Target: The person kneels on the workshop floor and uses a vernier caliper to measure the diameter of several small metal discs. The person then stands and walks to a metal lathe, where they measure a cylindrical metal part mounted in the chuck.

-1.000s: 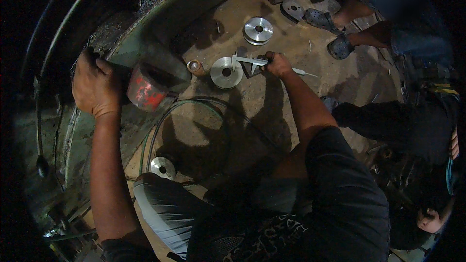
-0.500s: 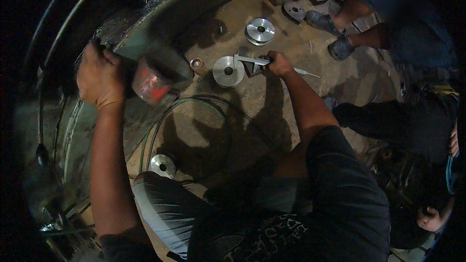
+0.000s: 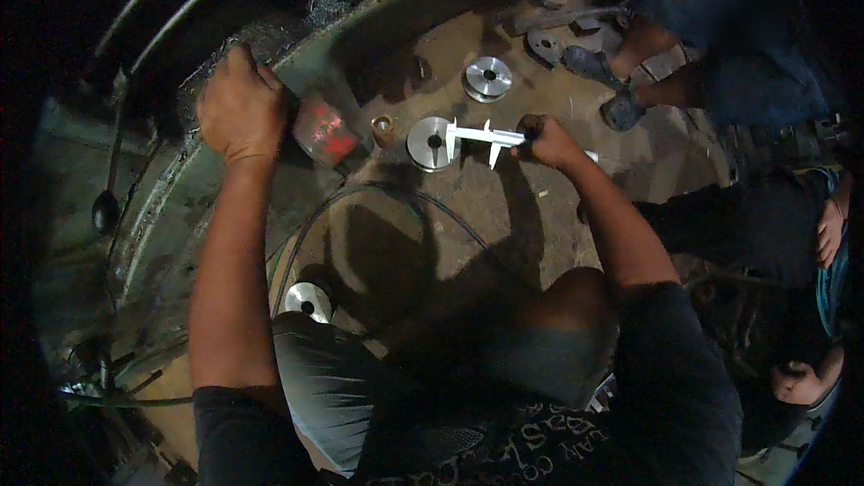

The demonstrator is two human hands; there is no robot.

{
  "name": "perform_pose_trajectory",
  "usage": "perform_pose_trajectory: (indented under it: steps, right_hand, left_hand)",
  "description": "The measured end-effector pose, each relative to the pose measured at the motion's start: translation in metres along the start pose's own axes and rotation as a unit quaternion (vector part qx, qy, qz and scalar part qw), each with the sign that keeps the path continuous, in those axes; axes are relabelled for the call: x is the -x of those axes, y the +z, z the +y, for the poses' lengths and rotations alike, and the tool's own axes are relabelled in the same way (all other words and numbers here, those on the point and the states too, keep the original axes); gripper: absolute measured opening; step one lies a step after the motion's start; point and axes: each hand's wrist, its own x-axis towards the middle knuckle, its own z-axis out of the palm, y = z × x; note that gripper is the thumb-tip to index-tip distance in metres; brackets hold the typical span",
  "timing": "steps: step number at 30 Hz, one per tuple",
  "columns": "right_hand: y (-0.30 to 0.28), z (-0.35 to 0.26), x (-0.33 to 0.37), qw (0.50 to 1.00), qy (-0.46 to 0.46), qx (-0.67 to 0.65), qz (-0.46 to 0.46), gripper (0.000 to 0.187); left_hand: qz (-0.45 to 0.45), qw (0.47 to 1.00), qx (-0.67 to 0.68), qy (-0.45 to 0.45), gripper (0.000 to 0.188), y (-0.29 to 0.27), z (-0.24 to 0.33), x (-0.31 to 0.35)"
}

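My right hand (image 3: 551,142) is closed around the end of a silvery vernier caliper (image 3: 486,135). The caliper lies across my view with its jaws parted, the left jaw overlapping the right edge of a grooved metal pulley (image 3: 419,144) with a central hole; whether they touch I cannot tell. My left hand (image 3: 239,112) is curled at the dark, greasy edge of a green machine body (image 3: 153,243). Its fingertips are hidden, so what they grip is unclear. Beside it is a worn, red-painted cylindrical part (image 3: 326,133). A second pulley (image 3: 477,79) lies beyond the first.
A third shiny pulley (image 3: 297,297) is by my left knee. A small metal ring (image 3: 382,123) sits near the red part. Dark hoses (image 3: 360,187) curve over the floor. Another person's sandalled feet (image 3: 621,110) stand at far right; other people's hands (image 3: 796,384) show along the right side.
The view has shifted, moving most things slightly rightward. The caliper has turned so its flat face and both jaws show more plainly. My left hand stays at the machine edge.
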Motion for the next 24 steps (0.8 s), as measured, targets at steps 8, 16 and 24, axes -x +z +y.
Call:
perform_pose_trajectory:
  steps: [8, 16, 24]
  right_hand:
    - [0.011, -0.04, 0.037, 0.996, -0.025, -0.086, -0.001, 0.026]
    - [-0.043, -0.118, 0.088, 0.982, -0.14, -0.096, -0.08, 0.03]
    - [-0.103, -0.243, 0.171, 0.992, -0.081, 0.034, -0.089, 0.039]
  left_hand:
    - [0.044, 0.997, 0.038, 0.049, 0.036, -0.012, 0.001, 0.01]
    - [-0.062, 0.993, 0.037, 0.095, 0.039, -0.018, 0.004, -0.001]
    - [-0.162, 0.982, 0.01, 0.101, 0.056, -0.04, 0.004, -0.016]
